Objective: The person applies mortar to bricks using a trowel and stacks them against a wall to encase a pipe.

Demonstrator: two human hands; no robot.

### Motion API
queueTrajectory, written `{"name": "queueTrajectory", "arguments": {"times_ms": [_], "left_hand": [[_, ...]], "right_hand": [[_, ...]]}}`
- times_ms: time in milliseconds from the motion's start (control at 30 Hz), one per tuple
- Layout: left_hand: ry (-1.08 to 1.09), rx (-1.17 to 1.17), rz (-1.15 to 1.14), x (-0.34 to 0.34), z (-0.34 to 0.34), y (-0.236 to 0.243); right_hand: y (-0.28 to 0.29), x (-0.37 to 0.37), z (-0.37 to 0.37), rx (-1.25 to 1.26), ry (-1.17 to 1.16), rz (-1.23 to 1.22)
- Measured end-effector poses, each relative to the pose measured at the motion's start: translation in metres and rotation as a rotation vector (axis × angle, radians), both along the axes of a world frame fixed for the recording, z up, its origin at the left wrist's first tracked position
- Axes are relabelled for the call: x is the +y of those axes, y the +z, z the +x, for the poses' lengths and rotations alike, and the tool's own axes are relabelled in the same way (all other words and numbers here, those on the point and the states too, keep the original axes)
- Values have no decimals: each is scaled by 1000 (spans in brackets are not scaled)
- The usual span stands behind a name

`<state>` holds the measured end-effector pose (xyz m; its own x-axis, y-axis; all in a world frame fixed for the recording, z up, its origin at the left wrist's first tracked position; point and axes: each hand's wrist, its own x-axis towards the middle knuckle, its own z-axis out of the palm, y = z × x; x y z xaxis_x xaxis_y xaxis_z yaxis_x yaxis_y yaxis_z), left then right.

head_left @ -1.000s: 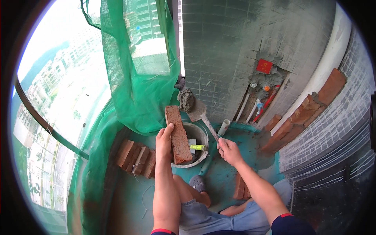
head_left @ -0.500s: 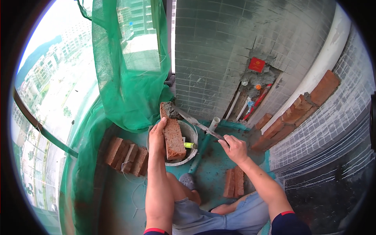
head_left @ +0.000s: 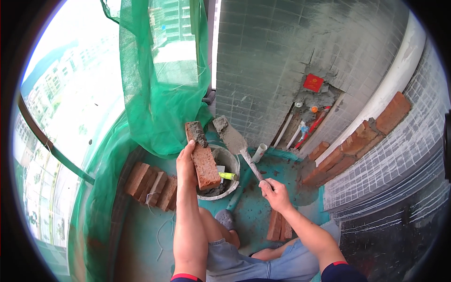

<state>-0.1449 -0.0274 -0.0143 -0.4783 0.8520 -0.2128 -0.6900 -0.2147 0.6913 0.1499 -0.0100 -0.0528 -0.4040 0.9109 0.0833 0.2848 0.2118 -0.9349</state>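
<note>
Probably so mortar [head_left: 197,134] drips inside, the left hand [head_left: 186,164] grips a brick [head_left: 206,165] above the bucket [head_left: 231,190]; right of it, the right hand [head_left: 277,193] clasps a trowel [head_left: 243,146].

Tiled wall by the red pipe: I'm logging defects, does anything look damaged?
Yes: the tiled wall is broken open around the red pipe, perhaps deliberately; the rough recess interrupts its otherwise regular grid.

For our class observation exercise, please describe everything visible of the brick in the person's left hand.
The brick is a reddish-brown, rough, oblong block, apparently fired clay. Grey mortar coats part of its far end; the rest looks bare. The left hand grips its left side, holding it slantwise, far end leaning left, overlapping the bucket in this view.
</note>
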Motion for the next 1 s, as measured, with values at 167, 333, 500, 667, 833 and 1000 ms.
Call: {"name": "queueTrajectory", "arguments": {"times_ms": [167,333,500,667,833,1000], "left_hand": [[31,77,-26,1,4,-4],[66,-82,27,-10,-13,-6],[94,-89,47,-27,-46,-11],[226,-49,65,-42,-51,-3],[294,20,68,-35,-46,3],[292,35,70,-29,-48,0]], "right_hand": [[-15,-12,-24,-35,-30,155],[-33,-6,0,-283,-18,738],[-39,12,11,-406,10,751],[-48,38,-64,-926,227,195],[-112,60,-141,-1067,434,349],[-146,55,-168,-1192,589,207]]}}
